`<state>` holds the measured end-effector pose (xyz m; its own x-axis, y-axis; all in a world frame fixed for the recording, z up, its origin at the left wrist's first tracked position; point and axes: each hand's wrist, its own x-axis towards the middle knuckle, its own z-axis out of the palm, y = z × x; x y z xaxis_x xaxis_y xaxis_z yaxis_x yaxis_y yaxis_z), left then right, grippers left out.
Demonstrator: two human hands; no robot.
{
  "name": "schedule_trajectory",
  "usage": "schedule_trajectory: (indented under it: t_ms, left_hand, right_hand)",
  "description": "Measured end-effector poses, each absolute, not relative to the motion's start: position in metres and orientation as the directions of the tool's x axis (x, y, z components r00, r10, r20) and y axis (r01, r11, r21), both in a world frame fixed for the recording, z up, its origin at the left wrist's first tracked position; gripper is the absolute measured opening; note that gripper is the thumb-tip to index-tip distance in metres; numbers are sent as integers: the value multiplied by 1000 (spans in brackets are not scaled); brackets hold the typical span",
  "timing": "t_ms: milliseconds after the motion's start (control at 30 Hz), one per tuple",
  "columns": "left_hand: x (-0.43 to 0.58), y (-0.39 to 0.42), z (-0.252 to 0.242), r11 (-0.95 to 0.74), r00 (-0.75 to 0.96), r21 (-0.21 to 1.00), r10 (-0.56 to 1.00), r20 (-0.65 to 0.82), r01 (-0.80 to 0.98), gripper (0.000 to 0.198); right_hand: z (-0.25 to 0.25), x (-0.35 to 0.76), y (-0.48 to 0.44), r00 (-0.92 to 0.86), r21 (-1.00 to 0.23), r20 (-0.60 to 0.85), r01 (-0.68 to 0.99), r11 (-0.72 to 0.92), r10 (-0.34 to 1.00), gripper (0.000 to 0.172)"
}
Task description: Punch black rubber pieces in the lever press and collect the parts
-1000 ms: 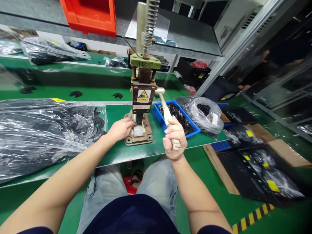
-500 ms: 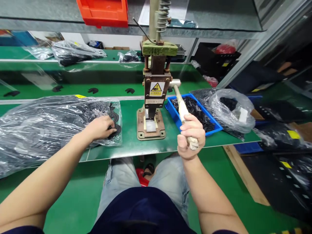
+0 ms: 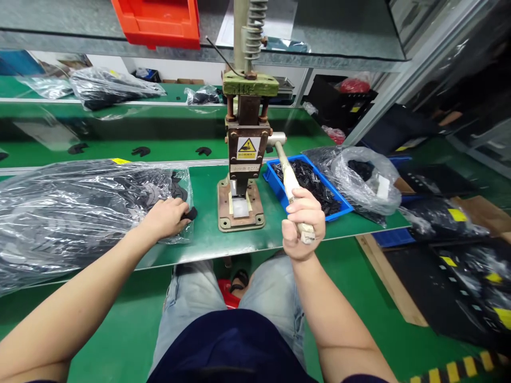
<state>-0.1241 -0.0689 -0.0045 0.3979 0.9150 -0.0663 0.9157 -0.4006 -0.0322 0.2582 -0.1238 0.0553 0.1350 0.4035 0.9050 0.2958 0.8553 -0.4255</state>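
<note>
A hand press (image 3: 243, 159) with a yellow warning label stands on the green bench. My right hand (image 3: 302, 223) is wrapped round its pale lever handle (image 3: 290, 186), which slopes down towards me. My left hand (image 3: 165, 218) rests at the open mouth of a big clear plastic bag (image 3: 80, 207) full of flat black parts, fingers closed on one small black part (image 3: 190, 214) at the bag's edge. A white block (image 3: 240, 207) sits on the press base.
A blue tray (image 3: 279, 186) of small black pieces lies right of the press, beside a smaller clear bag (image 3: 367, 178). A conveyor belt (image 3: 120, 138) behind carries a few black parts. An orange bin (image 3: 159, 21) sits on the shelf above. Boxes and bags cover the floor at right.
My left hand left the press base, went to the bag of black parts and now grips one at its mouth. My right hand has stayed on the lever.
</note>
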Motion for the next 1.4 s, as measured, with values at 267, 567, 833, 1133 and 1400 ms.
schedule_trajectory:
  t_ms: [267, 567, 833, 1133, 1400]
  left_hand:
    - [-105, -69, 6, -164, 214, 449, 975, -63, 878, 38]
    - [-57, -53, 8, 94, 214, 944, 962, -168, 317, 48]
    - [-9, -31, 6, 243, 96, 968, 967, -236, -68, 52]
    - [4, -18, -7, 237, -24, 945, 971, -238, 226, 47]
    - [17, -22, -6, 181, 160, 940, 959, -234, 288, 40]
  right_hand:
    - [54, 259, -125, 137, -431, 902, 334, 838, 409, 11]
    - [52, 259, -125, 123, -416, 908, 382, 825, 401, 12]
    - [52, 261, -125, 111, -434, 900, 342, 834, 422, 11]
    - [51, 261, -123, 110, -409, 912, 334, 849, 396, 12]
    - [48, 262, -121, 113, -383, 924, 293, 876, 366, 15]
